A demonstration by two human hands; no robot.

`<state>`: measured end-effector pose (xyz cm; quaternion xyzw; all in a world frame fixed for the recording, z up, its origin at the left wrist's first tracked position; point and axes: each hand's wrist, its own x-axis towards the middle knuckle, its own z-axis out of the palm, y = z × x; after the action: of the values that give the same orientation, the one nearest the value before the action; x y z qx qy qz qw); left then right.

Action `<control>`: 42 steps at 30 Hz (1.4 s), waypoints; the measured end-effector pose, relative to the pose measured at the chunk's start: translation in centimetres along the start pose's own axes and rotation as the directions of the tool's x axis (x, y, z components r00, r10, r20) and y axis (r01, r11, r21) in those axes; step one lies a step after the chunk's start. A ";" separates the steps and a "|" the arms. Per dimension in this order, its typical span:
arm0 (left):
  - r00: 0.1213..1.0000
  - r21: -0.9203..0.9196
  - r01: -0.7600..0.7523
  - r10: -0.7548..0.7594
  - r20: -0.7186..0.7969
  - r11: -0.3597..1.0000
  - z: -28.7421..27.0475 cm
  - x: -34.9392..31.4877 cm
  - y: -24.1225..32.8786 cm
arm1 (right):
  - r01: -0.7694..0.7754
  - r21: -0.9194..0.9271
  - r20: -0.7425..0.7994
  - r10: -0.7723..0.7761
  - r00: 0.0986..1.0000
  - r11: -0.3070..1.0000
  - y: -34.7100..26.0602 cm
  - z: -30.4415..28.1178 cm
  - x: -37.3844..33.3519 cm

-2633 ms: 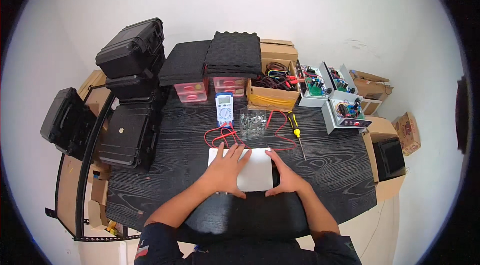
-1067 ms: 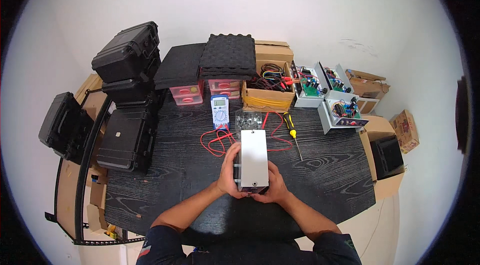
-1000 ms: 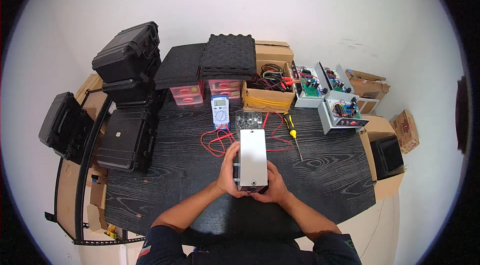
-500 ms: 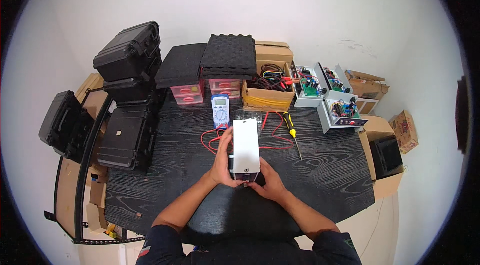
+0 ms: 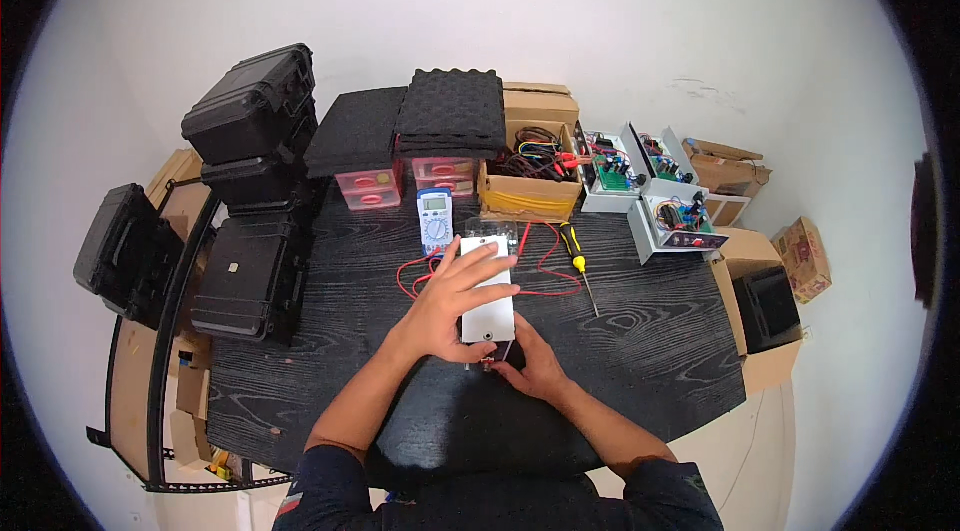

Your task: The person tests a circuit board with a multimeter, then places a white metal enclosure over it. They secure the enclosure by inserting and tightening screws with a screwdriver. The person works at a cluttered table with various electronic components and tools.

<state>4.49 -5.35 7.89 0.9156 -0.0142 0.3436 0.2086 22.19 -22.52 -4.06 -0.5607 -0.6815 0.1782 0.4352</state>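
A white box-shaped case [image 5: 488,322] stands at the middle of the table in front of me, with its narrow white face up and a screw near each end. Across that face lies my left hand [image 5: 440,313], fingers spread, its thumb by the dark near end. My right hand [image 5: 540,371] is closed on the near right corner, where small connectors stick out. Some of its fingers are hidden by the case. Behind the case are a blue-and-white multimeter [image 5: 436,223] with red leads and a clear plastic tray [image 5: 492,229]. A yellow-and-black screwdriver [image 5: 574,249] rests to the right.
Three opened white cases with circuit boards [image 5: 678,226] stand at the back right. A carton of cables [image 5: 528,193], pink drawer boxes [image 5: 368,189] and black foam [image 5: 450,111] line the back. Black hard cases [image 5: 245,276] are stacked left; an open carton [image 5: 770,371] stands right.
My left hand has moved from the case's left side onto its top, with the fingers now spread across it. My right hand stays at the near right corner.
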 end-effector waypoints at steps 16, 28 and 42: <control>0.999 -0.015 0.013 -0.013 0.040 1.000 -0.3 -0.3 0.1 | 0.032 0.056 -0.016 -0.031 0.999 0.998 -0.2 -0.2 0.4; 1.000 -0.023 0.013 -0.013 0.018 1.000 -0.2 -0.3 0.1 | -0.044 -0.207 -0.021 0.041 0.999 0.977 3.9 -6.1 16.1; 1.000 -0.046 0.003 -0.003 -0.002 0.999 0.2 -0.2 -0.1 | -0.157 -0.467 0.329 0.335 0.883 0.870 15.5 -0.7 24.4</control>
<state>4.48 -5.32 7.54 0.9103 -0.0204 0.3437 0.2300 32.37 4.51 -5.46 -0.6776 -0.6990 0.1903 0.1265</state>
